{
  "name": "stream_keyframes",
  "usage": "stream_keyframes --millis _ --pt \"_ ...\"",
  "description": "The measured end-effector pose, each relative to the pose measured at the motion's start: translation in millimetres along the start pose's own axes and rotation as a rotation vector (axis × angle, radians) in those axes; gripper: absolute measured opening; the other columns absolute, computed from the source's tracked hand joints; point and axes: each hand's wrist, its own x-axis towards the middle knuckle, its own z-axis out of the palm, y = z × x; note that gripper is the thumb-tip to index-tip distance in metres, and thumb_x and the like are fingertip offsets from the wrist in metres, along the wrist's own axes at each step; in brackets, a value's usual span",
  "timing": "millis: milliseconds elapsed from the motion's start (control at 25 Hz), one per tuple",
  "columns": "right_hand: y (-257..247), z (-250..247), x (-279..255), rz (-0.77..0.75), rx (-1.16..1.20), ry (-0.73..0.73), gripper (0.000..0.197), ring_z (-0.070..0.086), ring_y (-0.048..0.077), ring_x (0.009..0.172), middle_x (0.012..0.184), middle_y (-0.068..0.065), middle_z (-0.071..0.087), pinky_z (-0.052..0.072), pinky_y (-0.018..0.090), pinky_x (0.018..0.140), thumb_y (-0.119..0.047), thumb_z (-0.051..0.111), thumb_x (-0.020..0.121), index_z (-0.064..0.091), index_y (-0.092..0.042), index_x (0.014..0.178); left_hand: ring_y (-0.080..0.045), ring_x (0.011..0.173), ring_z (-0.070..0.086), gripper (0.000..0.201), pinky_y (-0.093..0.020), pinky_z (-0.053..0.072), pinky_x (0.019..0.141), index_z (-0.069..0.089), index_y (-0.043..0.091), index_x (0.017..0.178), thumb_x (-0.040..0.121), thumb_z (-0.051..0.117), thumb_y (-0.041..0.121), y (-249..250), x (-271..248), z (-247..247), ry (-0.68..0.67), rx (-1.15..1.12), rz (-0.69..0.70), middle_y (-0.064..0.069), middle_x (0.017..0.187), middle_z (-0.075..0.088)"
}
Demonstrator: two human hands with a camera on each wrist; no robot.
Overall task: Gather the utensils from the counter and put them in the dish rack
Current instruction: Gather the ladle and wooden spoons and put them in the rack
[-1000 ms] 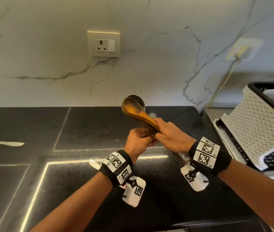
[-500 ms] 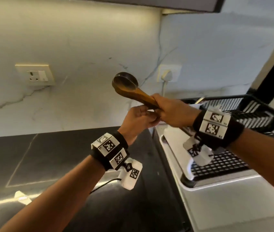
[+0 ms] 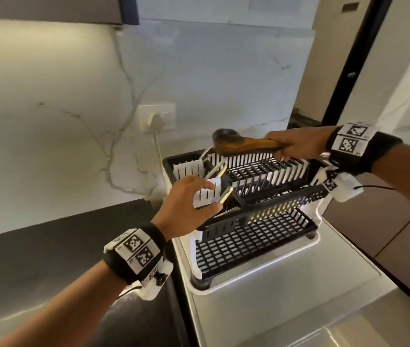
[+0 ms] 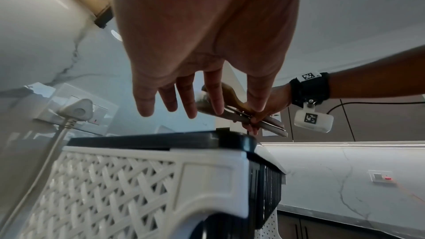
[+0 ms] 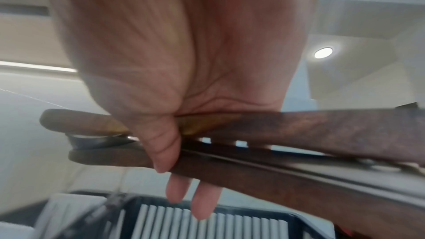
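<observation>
Now that my left hand [image 3: 186, 206] has let go and hangs relaxed at frame centre, my right hand [image 3: 296, 146] alone grips the brown wooden spoons [image 3: 239, 144] over the black-and-white plastic dish rack [image 3: 261, 221], ready for dropping in.

— Is there any writing to read on the wristbands [image 3: 349, 141]?
— None. They carry only black-and-white square code patterns, no letters or numbers.
— And the small white camera housing [image 4: 313, 119] hanging under the right wrist?
— The same kind of pattern, nothing legible.
— The wall socket [image 3: 157, 118] or the dish rack [image 3: 261, 219]?
— No readable label or brand on either.
</observation>
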Motion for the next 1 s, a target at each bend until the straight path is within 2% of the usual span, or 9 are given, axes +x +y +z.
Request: stream_keyframes --millis 80,200,320,440,560,680,800,920,1000 --pt "34 6 -4 0.05 0.006 -0.038 0.024 0.061 0.026 0.084 0.09 0.008 0.062 0.05 0.043 0.08 -0.013 0.057 0.095 0.05 -0.034 0.104 -0.012 0.118 0.049 0.049 -0.035 0.042 0.101 0.062 0.027 0.121 0.081 0.068 0.055 -1 5 14 -0.019 0.014 0.003 0.008 0.125 0.056" --pt "66 17 -2 0.095 -0.035 -0.068 0.021 0.058 0.021 0.087 0.091 0.004 0.059 0.047 0.042 0.087 -0.012 0.056 0.097 0.051 -0.031 0.104 -0.011 0.124 0.043 0.066 -0.034 0.038 0.104 0.059 0.028 0.126 0.075 0.055 0.07 -3 8 29 -0.025 0.065 0.001 0.008 0.129 0.053" --pt "86 22 21 0.117 -0.097 -0.053 0.021 0.059 0.019 0.089 0.094 0.001 0.061 0.046 0.043 0.089 -0.013 0.055 0.097 0.054 -0.029 0.111 -0.015 0.133 0.037 0.071 -0.04 0.034 0.109 0.056 0.03 0.129 0.074 0.051 0.074 -5 11 42 0.0 0.184 -0.03 0.006 0.136 0.05" --pt "94 16 56 0.111 -0.165 -0.044 0.016 0.061 0.023 0.087 0.089 0.001 0.061 0.046 0.04 0.083 -0.013 0.056 0.096 0.056 -0.023 0.108 -0.017 0.135 0.036 0.068 -0.045 0.034 0.11 0.056 0.031 0.128 0.075 0.05 0.074 -7 11 51 0.074 0.223 -0.028 0.005 0.138 0.049" --pt "93 13 96 0.054 -0.179 -0.034 0.017 0.059 0.023 0.088 0.085 -0.002 0.06 0.042 0.036 0.082 -0.01 0.059 0.094 0.056 -0.021 0.107 -0.018 0.136 0.037 0.065 -0.042 0.029 0.112 0.059 0.03 0.124 0.076 0.05 0.073 -10 8 57 0.124 0.204 -0.006 0.004 0.139 0.05" --pt "88 19 138 -0.012 -0.172 -0.137 0.02 0.055 0.017 0.083 0.084 -0.005 0.058 0.038 0.034 0.08 -0.006 0.062 0.092 0.056 -0.023 0.1 -0.017 0.139 0.034 0.064 -0.036 0.02 0.114 0.058 0.03 0.124 0.076 0.053 0.072 -13 7 61 0.147 0.182 -0.008 0.005 0.141 0.048" --pt "84 37 167 -0.04 -0.171 -0.214 0.029 0.06 0.02 0.086 0.086 -0.001 0.063 0.044 0.036 0.081 -0.004 0.064 0.089 0.057 -0.031 0.086 -0.017 0.138 0.034 0.064 -0.042 0.026 0.115 0.058 0.029 0.124 0.076 0.057 0.071 -12 7 63 0.165 0.177 -0.012 0.005 0.141 0.047" --pt "78 50 186 -0.058 -0.138 -0.23 0.023 0.056 0.012 0.075 0.085 -0.004 0.059 0.041 0.025 0.066 -0.002 0.064 0.09 0.059 -0.024 0.097 -0.017 0.14 0.031 0.062 -0.045 0.024 0.116 0.056 0.031 0.124 0.076 0.059 0.07 -12 7 64 0.152 0.17 -0.049 0.007 0.143 0.044" --pt "72 55 197 -0.071 -0.129 -0.282 0.027 0.055 0.008 0.074 0.088 -0.004 0.059 0.038 0.023 0.063 -0.004 0.064 0.09 0.058 -0.022 0.109 -0.015 0.141 0.028 0.063 -0.043 0.021 0.116 0.055 0.033 0.126 0.075 0.058 0.071 -13 7 64 0.144 0.184 -0.061 0.008 0.144 0.042"
